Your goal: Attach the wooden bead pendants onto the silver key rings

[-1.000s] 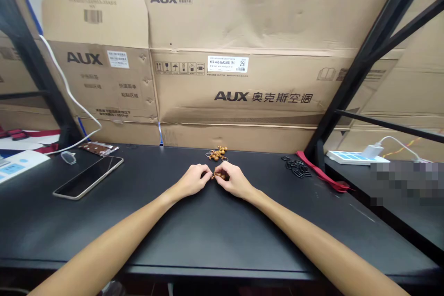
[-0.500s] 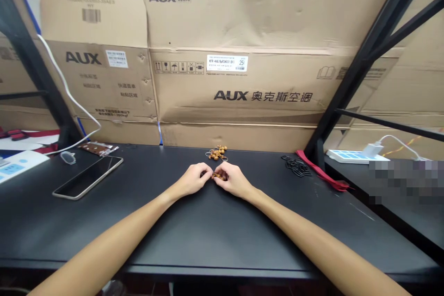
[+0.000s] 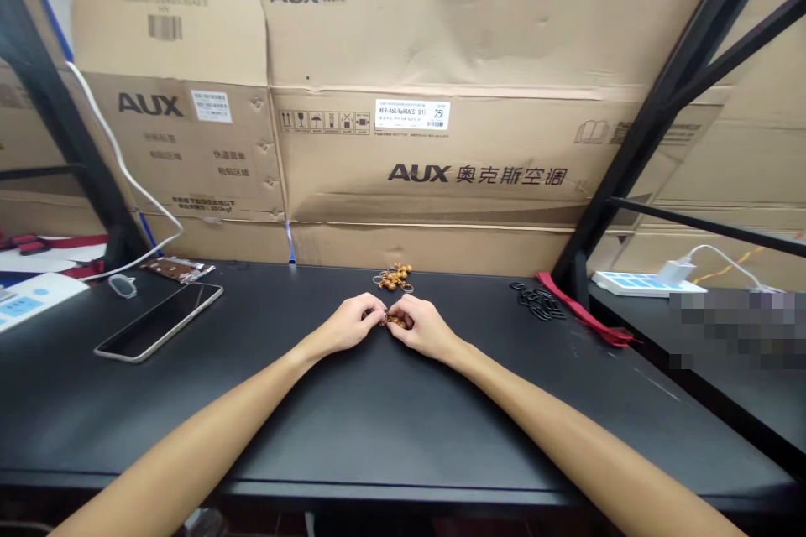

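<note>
My right hand [image 3: 428, 327] is closed, with thumb and fingers pinching a small brown beaded keychain [image 3: 399, 321] just above the black table. Opposite it, my left hand [image 3: 353, 323] is closed in a pinch at the left end of the same keychain. A tiny shiny bit shows between the fingertips, too small to make out. Just beyond my hands lies a little pile of yellow-brown beaded keychains [image 3: 396, 275] with metal rings. My fingers cover much of the held piece.
A phone [image 3: 160, 323] lies at left, near a white power strip [image 3: 41, 302] and a brown packet [image 3: 176, 268]. At right are black rings [image 3: 538, 300], a red strap [image 3: 585, 310] and a black rack post [image 3: 573, 268]. Cardboard [image 3: 428, 210] stands along the back.
My left fingertips have shifted slightly, and a little more of the brown beads shows by my right fingers. Otherwise my hands stay in nearly the same place.
</note>
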The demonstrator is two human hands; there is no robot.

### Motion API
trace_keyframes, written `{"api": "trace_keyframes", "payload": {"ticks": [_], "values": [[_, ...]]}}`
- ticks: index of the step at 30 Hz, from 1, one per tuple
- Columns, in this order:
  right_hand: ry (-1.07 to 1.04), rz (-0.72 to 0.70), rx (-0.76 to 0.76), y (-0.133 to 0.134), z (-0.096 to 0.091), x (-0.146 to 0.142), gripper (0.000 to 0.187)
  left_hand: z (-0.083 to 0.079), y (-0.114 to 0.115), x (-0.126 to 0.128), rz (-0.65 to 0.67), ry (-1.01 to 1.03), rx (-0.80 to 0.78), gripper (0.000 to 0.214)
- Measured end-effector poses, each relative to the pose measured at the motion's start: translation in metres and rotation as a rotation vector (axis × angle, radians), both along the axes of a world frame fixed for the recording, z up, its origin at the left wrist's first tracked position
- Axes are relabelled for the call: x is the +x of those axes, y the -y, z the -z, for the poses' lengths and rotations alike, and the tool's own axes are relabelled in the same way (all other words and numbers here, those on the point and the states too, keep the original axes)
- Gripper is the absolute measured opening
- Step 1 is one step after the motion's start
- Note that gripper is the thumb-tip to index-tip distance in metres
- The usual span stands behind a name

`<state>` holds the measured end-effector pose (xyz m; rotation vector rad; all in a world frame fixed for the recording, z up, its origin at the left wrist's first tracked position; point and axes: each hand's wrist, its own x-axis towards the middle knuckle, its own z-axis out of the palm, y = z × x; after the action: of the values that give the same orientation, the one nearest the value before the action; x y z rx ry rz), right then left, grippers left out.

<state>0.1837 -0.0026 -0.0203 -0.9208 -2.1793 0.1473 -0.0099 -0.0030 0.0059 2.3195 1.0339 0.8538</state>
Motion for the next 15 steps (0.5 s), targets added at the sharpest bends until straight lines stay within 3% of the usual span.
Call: {"api": "trace_keyframes", "payload": {"ticks": [10, 15], "values": [[0.139, 0.149, -0.009, -0.0028, -0.0014, 0.0061, 0.005, -0.0015, -0.0030, -0.0067, 0.032, -0.139, 0.135, 0.025], [0.120, 0.095, -0.015, -0.0003, -0.0040, 0.0052, 0.005, 0.0029, -0.0073, -0.0095, -0.017, -0.180, 0.165, 0.029]]}}
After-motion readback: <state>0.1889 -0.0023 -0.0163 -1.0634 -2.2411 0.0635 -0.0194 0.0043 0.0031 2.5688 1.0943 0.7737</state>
